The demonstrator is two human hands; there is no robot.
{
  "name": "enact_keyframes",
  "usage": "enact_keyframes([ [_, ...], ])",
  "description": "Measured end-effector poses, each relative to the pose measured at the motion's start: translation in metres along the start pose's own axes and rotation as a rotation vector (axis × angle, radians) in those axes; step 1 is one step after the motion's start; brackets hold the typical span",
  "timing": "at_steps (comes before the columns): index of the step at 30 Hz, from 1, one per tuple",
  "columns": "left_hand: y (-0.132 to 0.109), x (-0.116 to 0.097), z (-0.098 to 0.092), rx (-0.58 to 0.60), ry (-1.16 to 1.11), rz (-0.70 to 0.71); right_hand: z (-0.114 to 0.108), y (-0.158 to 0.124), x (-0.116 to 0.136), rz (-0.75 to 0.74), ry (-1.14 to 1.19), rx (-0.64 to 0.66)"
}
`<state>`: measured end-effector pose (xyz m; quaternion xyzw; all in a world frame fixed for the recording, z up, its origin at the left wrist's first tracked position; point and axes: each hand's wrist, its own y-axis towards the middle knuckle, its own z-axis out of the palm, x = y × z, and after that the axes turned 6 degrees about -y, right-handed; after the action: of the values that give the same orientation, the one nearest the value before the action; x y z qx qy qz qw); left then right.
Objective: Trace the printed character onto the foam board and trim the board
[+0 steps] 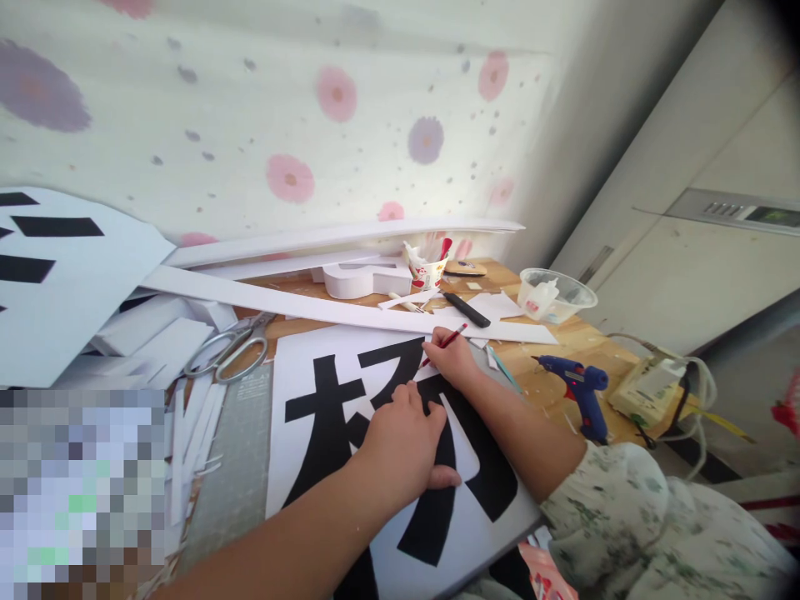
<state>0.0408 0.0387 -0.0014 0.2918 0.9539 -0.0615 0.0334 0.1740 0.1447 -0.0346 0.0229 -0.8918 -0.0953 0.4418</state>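
Observation:
A white sheet (487, 546) with a large printed black character (325, 379) lies in front of me. My right hand (451, 357) grips a dark red pencil (454, 335) near the sheet's upper right part, its lower end down at the black strokes. Just nearer to me, my left hand (406, 442) rests flat on the character, fingers forward and thumb out to the side. Part of the strokes is hidden under both hands. A grey cutting mat (234, 458) shows beside the sheet on the left.
Large scissors (234, 350) lie left among white offcuts (156, 342). Long white strips (350, 312) and a black-handled cutter (467, 309) lie beyond the sheet. To the right are a blue glue gun (578, 387), a clear bowl (578, 296) and a power strip (643, 390).

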Motion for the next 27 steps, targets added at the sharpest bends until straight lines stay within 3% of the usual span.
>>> enact_keyframes([
  [27, -0.001, -0.003, -0.008, 0.073, -0.033, -0.033, 0.001, 0.011, -0.01, 0.011, -0.021, -0.059],
])
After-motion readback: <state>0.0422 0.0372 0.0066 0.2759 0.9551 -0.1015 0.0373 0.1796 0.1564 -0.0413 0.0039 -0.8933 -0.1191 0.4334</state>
